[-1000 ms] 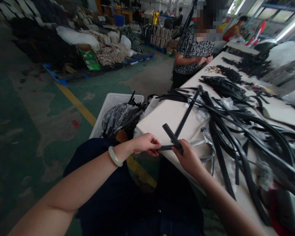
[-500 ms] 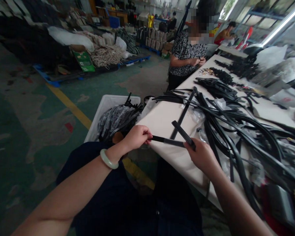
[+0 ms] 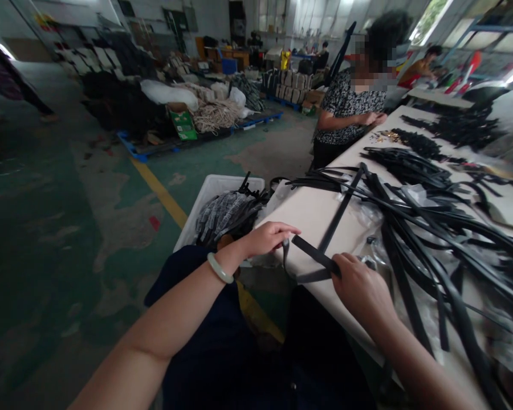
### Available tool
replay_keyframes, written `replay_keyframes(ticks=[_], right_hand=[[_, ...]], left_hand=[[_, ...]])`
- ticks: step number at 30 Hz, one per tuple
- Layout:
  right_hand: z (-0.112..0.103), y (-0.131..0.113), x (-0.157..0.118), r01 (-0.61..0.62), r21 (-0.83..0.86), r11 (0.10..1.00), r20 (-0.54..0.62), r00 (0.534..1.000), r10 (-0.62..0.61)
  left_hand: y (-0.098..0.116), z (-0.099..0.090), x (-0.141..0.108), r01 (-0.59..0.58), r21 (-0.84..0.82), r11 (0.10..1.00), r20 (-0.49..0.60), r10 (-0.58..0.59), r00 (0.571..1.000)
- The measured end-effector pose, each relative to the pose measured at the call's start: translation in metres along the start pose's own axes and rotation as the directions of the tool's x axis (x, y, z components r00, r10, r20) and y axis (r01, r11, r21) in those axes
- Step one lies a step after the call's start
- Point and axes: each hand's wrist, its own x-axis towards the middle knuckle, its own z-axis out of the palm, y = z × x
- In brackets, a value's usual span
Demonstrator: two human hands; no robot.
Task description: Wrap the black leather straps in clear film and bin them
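A black strap (image 3: 315,277) runs in a slack loop between my hands at the table's near corner. My right hand (image 3: 357,279) is closed around it, and one flat end sticks out from this fist toward the upper left. My left hand (image 3: 270,238) pinches the other part near the fingertips, its index finger stretched out over the table corner. A pale green bangle circles my left wrist. Beneath the held strap, another black strap (image 3: 341,213) lies across the white table (image 3: 305,209).
More black straps (image 3: 419,239) lie in a tangled heap with clear plastic bags on the table's right. A white crate (image 3: 205,191) of bundled straps stands left of the table. Across the table's far left side, a person (image 3: 350,108) handles something small. Loaded blue pallets (image 3: 139,154) sit on the floor.
My left hand has moved closer to my right, and the strap between them went from taut to a slack loop. The view has turned left.
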Motion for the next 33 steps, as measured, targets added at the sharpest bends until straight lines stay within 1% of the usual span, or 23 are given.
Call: replay_keyframes(ticks=[4, 6, 8, 12, 13, 14, 15, 17, 18, 20, 21, 22, 23, 24, 25, 26, 27, 28, 29, 30, 31, 32, 33], right_hand=[[0.0, -0.011, 0.005, 0.012, -0.044, 0.999, 0.066, 0.998, -0.009], [0.003, -0.013, 0.008, 0.034, -0.016, 0.999, 0.115, 0.993, -0.031], [0.007, -0.015, 0.012, 0.054, 0.028, 0.998, 0.163, 0.985, -0.058], [0.014, -0.019, 0.016, 0.119, 0.122, 0.985, 0.224, 0.964, -0.145], [0.017, -0.018, 0.016, 0.127, 0.153, 0.98, 0.226, 0.961, -0.16], [0.019, -0.016, 0.016, 0.119, 0.19, 0.975, 0.218, 0.963, -0.16], [0.021, -0.014, 0.014, 0.095, 0.236, 0.967, 0.207, 0.967, -0.146], [0.024, -0.009, 0.008, 0.026, 0.354, 0.935, 0.215, 0.971, -0.108], [0.024, -0.008, 0.004, -0.013, 0.42, 0.907, 0.238, 0.967, -0.096], [0.022, -0.01, -0.003, -0.126, 0.558, 0.82, 0.325, 0.943, -0.077], [0.019, -0.012, -0.005, -0.193, 0.636, 0.747, 0.359, 0.931, -0.065], [0.016, -0.014, -0.005, -0.249, 0.724, 0.643, 0.366, 0.929, -0.052], [0.013, -0.016, -0.002, -0.275, 0.815, 0.509, 0.335, 0.942, -0.027], [0.01, -0.018, 0.004, -0.264, 0.894, 0.362, 0.281, 0.96, 0.007], [0.007, -0.02, 0.013, -0.231, 0.946, 0.229, 0.228, 0.973, 0.039], [0.005, -0.023, 0.024, -0.193, 0.974, 0.121, 0.187, 0.98, 0.062], [0.003, -0.027, 0.038, -0.181, 0.983, 0.04, 0.178, 0.982, 0.061], [0.003, -0.033, 0.053, -0.201, 0.979, -0.022, 0.202, 0.979, 0.027], [0.003, -0.042, 0.069, -0.246, 0.966, -0.073, 0.244, 0.969, -0.039], [0.004, -0.055, 0.086, -0.306, 0.945, -0.113, 0.292, 0.948, -0.124], [0.006, -0.07, 0.105, -0.362, 0.921, -0.145, 0.332, 0.922, -0.2], [0.009, -0.088, 0.124, -0.415, 0.896, -0.154, 0.369, 0.893, -0.259], [0.011, -0.108, 0.145, -0.462, 0.876, -0.139, 0.407, 0.862, -0.301]], left_hand=[[0.015, 0.006, -0.012, -0.075, -0.116, 0.99, 0.213, 0.099, 0.972], [0.022, 0.005, -0.019, -0.14, -0.104, 0.985, 0.233, 0.161, 0.959], [0.026, 0.003, -0.025, -0.178, -0.09, 0.98, 0.214, 0.194, 0.957], [0.025, 0.001, -0.034, -0.164, -0.152, 0.975, 0.244, 0.198, 0.949], [0.024, 0.0, -0.035, -0.172, -0.194, 0.966, 0.213, 0.212, 0.954], [0.022, -0.002, -0.035, -0.196, -0.255, 0.947, 0.134, 0.236, 0.963], [0.02, -0.005, -0.035, -0.236, -0.326, 0.915, 0.018, 0.255, 0.967], [0.019, -0.014, -0.036, -0.343, -0.447, 0.826, -0.232, 0.263, 0.936], [0.02, -0.021, -0.039, -0.382, -0.473, 0.794, -0.304, 0.259, 0.917], [0.026, -0.037, -0.049, -0.388, -0.429, 0.816, -0.313, 0.269, 0.911], [0.029, -0.048, -0.059, -0.382, -0.361, 0.851, -0.312, 0.276, 0.909], [0.032, -0.061, -0.073, -0.376, -0.263, 0.889, -0.348, 0.276, 0.896], [0.033, -0.075, -0.091, -0.359, -0.147, 0.922, -0.422, 0.27, 0.866], [0.032, -0.09, -0.113, -0.327, -0.027, 0.945, -0.554, 0.258, 0.791], [0.027, -0.104, -0.139, -0.266, 0.085, 0.96, -0.703, 0.247, 0.667], [0.019, -0.116, -0.166, -0.173, 0.152, 0.973, -0.825, 0.221, 0.519], [0.006, -0.125, -0.195, -0.046, 0.177, 0.983, -0.908, 0.182, 0.378], [-0.011, -0.129, -0.224, 0.091, 0.161, 0.983, -0.954, 0.131, 0.27], [-0.03, -0.129, -0.252, 0.202, 0.116, 0.973, -0.976, 0.074, 0.204], [-0.052, -0.124, -0.277, 0.263, 0.052, 0.963, -0.989, 0.014, 0.145], [-0.074, -0.115, -0.298, 0.313, -0.033, 0.949, -0.989, -0.076, 0.124], [-0.097, -0.104, -0.316, 0.343, -0.126, 0.931, -0.982, -0.166, 0.089], [-0.118, -0.091, -0.328, 0.331, -0.22, 0.917, -0.969, -0.246, 0.036]])
